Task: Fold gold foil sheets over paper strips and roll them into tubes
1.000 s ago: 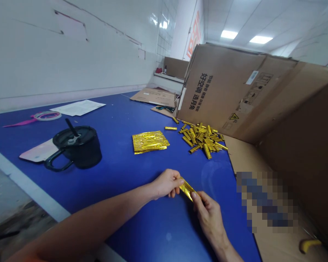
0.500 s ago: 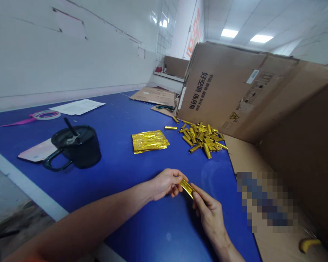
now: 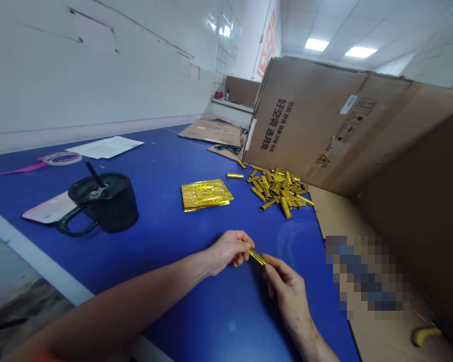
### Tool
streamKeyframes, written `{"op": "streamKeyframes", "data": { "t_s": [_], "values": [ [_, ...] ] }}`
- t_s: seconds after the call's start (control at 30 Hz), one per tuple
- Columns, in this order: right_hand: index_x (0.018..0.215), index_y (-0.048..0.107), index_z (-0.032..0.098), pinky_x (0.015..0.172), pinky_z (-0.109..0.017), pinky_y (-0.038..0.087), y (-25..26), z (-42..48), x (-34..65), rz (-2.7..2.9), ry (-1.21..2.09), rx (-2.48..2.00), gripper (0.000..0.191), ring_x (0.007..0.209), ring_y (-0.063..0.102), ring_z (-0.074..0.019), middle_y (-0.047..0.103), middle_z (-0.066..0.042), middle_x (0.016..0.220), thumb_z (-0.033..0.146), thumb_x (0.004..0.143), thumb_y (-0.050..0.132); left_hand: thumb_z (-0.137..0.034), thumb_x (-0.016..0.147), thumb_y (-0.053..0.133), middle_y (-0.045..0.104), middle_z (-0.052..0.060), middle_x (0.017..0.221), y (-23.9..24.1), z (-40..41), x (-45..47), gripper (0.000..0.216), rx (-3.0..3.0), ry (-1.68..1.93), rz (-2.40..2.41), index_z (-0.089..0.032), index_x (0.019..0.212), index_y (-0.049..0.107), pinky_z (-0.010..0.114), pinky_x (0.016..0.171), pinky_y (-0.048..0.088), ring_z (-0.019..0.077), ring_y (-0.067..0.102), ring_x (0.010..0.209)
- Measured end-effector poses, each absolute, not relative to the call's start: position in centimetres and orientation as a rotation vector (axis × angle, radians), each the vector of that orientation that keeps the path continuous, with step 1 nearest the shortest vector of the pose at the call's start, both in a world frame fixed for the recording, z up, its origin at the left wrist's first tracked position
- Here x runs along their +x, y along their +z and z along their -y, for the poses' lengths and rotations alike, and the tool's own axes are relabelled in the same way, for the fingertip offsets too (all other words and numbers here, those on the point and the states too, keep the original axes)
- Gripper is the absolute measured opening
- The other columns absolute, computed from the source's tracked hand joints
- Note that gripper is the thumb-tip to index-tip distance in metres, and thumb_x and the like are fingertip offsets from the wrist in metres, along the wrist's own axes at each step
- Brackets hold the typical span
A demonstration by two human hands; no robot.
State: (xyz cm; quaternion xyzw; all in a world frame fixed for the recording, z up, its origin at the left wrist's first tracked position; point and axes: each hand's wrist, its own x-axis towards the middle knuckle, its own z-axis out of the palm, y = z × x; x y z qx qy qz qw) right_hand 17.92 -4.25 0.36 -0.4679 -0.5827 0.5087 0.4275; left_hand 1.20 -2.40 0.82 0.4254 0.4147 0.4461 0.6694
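Observation:
Between my two hands, above the blue table, is a thin rolled strip of gold foil [image 3: 257,257]. My left hand [image 3: 232,250] pinches its upper left end with thumb and fingers. At the lower right end, my right hand [image 3: 287,289] grips it between thumb and forefinger. A stack of flat gold foil sheets [image 3: 206,194] lies on the table beyond my left hand. Farther right, a heap of small gold foil rolls [image 3: 277,189] rests against the cardboard, and one single roll [image 3: 235,176] lies apart to its left.
A black lidded mug [image 3: 104,203] with a straw stands on the left of the blue table [image 3: 196,311]. Behind it are pink tape [image 3: 62,159] and white papers [image 3: 107,147]. A large cardboard box [image 3: 309,120] stands along the right, and flat cardboard [image 3: 213,132] lies at the back.
The foil strip in my hands has become narrower, from a flat folded band to a slim roll. Both hands stay in nearly the same place.

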Motion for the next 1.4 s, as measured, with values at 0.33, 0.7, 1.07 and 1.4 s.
{"op": "streamKeyframes", "data": {
  "t_s": [0.33, 0.7, 1.07, 1.4],
  "values": [
    [0.062, 0.048, 0.016, 0.034, -0.018, 0.017, 0.4, 4.1, 18.3, 1.648, 1.358, -1.218, 0.037, 0.035, 0.026, -0.0043, 0.038, 0.007, 0.043, 0.05, 0.075, 0.047, -0.021, 0.073, 0.049, 0.049, -0.005, 0.054, 1.6, 2.6, 1.3, 0.017, 1.304, 1.157, -1.002, -0.013, 0.087, 0.05, 0.016, 0.04, 0.032, 0.0041, 0.041, 0.039],
    [0.059, 0.052, 0.015, 0.04, -0.021, 0.018, 0.2, 4.4, 18.0, 1.75, 1.297, -1.13, 0.038, 0.043, 0.024, -0.0065, 0.033, 0.006, 0.046, 0.048, 0.077, 0.046, -0.024, 0.057, 0.068, 0.046, -0.006, 0.042, 1.1, 4.5, 3.5, 0.026, 0.921, 1.002, -0.876, -0.014, 0.062, 0.044, 0.017, 0.038, 0.029, 0.0048, 0.04, 0.037],
    [0.056, 0.05, 0.015, 0.039, -0.021, 0.016, 0.2, 4.9, 17.9, 1.636, 1.355, -1.195, 0.042, 0.041, 0.024, -0.0064, 0.031, 0.007, 0.044, 0.052, 0.075, 0.047, -0.031, 0.057, 0.066, 0.051, -0.003, 0.046, 1.4, 2.7, 1.5, 0.027, 0.804, 1.068, -0.902, -0.013, 0.059, 0.046, 0.016, 0.035, 0.024, 0.0034, 0.038, 0.034],
    [0.051, 0.04, 0.019, 0.038, -0.02, 0.016, 0.1, 3.1, 19.2, 1.295, 1.202, -1.226, 0.041, 0.041, 0.021, -0.0063, 0.029, 0.007, 0.044, 0.053, 0.07, 0.054, -0.027, 0.058, 0.063, 0.053, -0.003, 0.047, 1.4, 3.8, 1.6, 0.019, 1.21, 0.54, -0.848, -0.013, 0.056, 0.05, 0.016, 0.033, 0.03, 0.005, 0.044, 0.035]
  ]
}}
